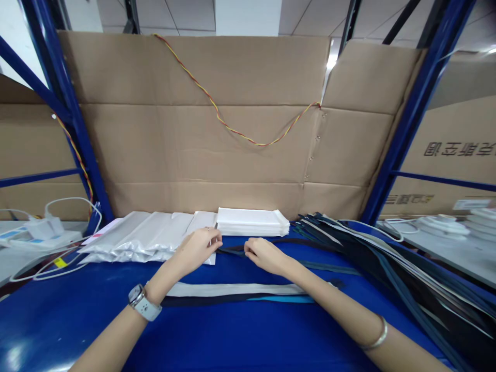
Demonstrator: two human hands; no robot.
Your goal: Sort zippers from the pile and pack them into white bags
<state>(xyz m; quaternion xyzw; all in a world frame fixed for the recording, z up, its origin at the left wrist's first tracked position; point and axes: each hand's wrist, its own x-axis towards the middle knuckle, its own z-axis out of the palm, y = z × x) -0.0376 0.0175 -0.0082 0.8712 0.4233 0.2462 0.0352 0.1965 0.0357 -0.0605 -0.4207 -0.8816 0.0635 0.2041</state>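
**Blue table (pixel 217 336) before a cardboard wall (pixel 232 67)**

At the left edge of the frame sits a power strip (pixel 19 238). Right of it, glossy packets (pixel 143 232) lie in a row up to the left hand (pixel 197 248), whose fingers are curled almost closed, pinching the dark strip (pixel 232 252). That strip spans the gap between the hands, mid-frame, in front of the white stack (pixel 251 223). The right hand (pixel 266 254) pinches it from the other side, fingers likewise bent in; how firmly either holds, one cannot tell. Below, a white strip (pixel 232 290) lies crosswise between the forearms. At right, a pile of strips (pixel 391 263) runs toward the lower corner.

Good handling here probably calls for light, even tension, the dark strip flat and untwisted, and forearms clear of the white strip so that it is not dragged.
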